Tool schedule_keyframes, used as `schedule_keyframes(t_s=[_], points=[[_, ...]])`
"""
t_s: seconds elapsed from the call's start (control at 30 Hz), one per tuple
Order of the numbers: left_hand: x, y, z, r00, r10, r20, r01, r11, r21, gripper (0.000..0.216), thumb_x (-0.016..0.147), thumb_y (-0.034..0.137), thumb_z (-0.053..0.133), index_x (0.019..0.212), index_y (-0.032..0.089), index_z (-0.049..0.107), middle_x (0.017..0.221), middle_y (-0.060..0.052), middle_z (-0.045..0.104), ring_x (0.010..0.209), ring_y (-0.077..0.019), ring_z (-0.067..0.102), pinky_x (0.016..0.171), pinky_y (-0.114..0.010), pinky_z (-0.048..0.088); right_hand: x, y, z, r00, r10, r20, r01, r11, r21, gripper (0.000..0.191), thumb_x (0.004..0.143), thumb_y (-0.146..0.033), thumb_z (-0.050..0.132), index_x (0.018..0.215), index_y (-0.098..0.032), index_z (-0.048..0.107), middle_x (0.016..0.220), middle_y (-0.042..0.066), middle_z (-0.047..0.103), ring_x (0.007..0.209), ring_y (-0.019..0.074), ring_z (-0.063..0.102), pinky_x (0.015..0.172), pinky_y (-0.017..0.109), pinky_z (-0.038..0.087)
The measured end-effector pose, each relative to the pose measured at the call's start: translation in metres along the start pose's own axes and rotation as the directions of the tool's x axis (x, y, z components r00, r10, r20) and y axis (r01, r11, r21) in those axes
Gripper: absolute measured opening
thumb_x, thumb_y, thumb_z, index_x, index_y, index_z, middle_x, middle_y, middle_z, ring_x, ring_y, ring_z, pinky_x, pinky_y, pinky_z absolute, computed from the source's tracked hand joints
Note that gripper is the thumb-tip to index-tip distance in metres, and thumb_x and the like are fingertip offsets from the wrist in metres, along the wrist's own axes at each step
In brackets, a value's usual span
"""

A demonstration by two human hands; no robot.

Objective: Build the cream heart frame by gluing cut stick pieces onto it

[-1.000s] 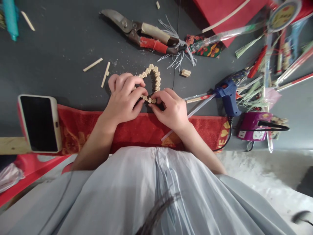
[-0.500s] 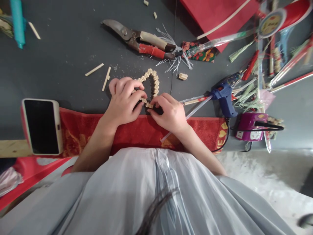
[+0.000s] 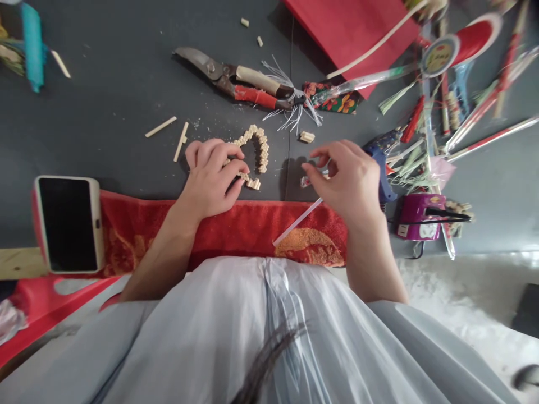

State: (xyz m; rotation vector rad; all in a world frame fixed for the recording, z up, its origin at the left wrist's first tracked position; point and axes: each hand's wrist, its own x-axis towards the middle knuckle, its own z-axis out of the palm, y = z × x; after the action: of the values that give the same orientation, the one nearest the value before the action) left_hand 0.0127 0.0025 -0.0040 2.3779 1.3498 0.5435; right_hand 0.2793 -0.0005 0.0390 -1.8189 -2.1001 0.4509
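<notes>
A dark surface (image 3: 118, 84) carries a red towel (image 3: 236, 230) along its near edge, with a phone (image 3: 67, 224) at its left end and pruning shears (image 3: 240, 84) farther back. The left hand (image 3: 208, 182) lies at the centre, its grip pinching the left side of a wooden heart (image 3: 261, 148) that lies flat on the surface. The right hand (image 3: 347, 179) hovers well apart from the heart, grip spread, over a blue glue gun (image 3: 384, 188). A clear glue stick (image 3: 297, 223) lies slanted across the towel.

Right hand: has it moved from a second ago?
Yes. The right hand has left the beaded heart and swung rightward, now beside the blue glue gun.
</notes>
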Motion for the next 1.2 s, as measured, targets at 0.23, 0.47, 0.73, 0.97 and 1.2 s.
schedule_keyframes(t_s=[0.23,0.47,0.73,0.97,1.2], points=[[0.000,-0.002,0.002,0.999,0.025,-0.024,-0.024,0.998,0.061,0.015,0.089,0.027,0.055,0.097,0.024,0.067,0.122,-0.007,0.066,0.123,-0.0333,0.056,0.103,-0.058,0.037,0.011,0.024,-0.022,0.993,0.121,0.004,-0.118,0.978,-0.172,0.021,0.084,-0.025,0.064,0.104,-0.022,0.068,0.090,0.006,0.069,0.083,0.0237,0.065,0.076,0.039,0.051],[0.002,0.000,0.000,0.999,0.013,-0.039,-0.012,1.000,0.025,0.014,0.086,0.025,0.056,0.093,0.025,0.068,0.118,-0.008,0.066,0.120,-0.0338,0.057,0.102,-0.059,0.038,-0.017,0.047,-0.061,0.902,0.432,-0.008,-0.391,0.807,-0.442,0.043,0.082,-0.034,0.076,0.120,-0.017,0.067,0.114,0.021,0.069,0.108,0.0371,0.064,0.093,0.051,0.049],[0.003,-0.002,0.000,1.000,-0.008,-0.021,0.008,1.000,-0.030,0.015,0.084,0.026,0.058,0.094,0.025,0.069,0.120,-0.009,0.065,0.123,-0.0363,0.053,0.105,-0.062,0.035,-0.034,0.076,-0.046,0.910,0.407,0.074,-0.338,0.835,-0.435,0.038,0.084,-0.036,0.069,0.116,-0.016,0.065,0.103,0.019,0.069,0.100,0.0349,0.063,0.087,0.049,0.049],[0.002,-0.002,0.000,0.997,0.048,-0.060,-0.045,0.998,0.053,0.013,0.087,0.026,0.056,0.094,0.023,0.067,0.119,-0.011,0.065,0.120,-0.0345,0.054,0.099,-0.060,0.037,-0.039,0.071,-0.048,0.889,0.458,0.018,-0.426,0.840,-0.337,0.046,0.090,-0.035,0.053,0.130,-0.013,0.056,0.117,0.023,0.066,0.114,0.0393,0.061,0.093,0.053,0.046],[0.002,-0.001,-0.001,0.998,0.035,-0.059,-0.033,0.999,0.040,0.014,0.086,0.026,0.058,0.095,0.025,0.068,0.119,-0.009,0.065,0.122,-0.0355,0.054,0.100,-0.059,0.036,-0.049,0.093,-0.055,0.871,0.485,-0.075,-0.475,0.871,0.122,0.034,0.081,-0.045,0.056,0.107,-0.024,0.058,0.101,0.013,0.068,0.098,0.0282,0.064,0.087,0.045,0.050]])
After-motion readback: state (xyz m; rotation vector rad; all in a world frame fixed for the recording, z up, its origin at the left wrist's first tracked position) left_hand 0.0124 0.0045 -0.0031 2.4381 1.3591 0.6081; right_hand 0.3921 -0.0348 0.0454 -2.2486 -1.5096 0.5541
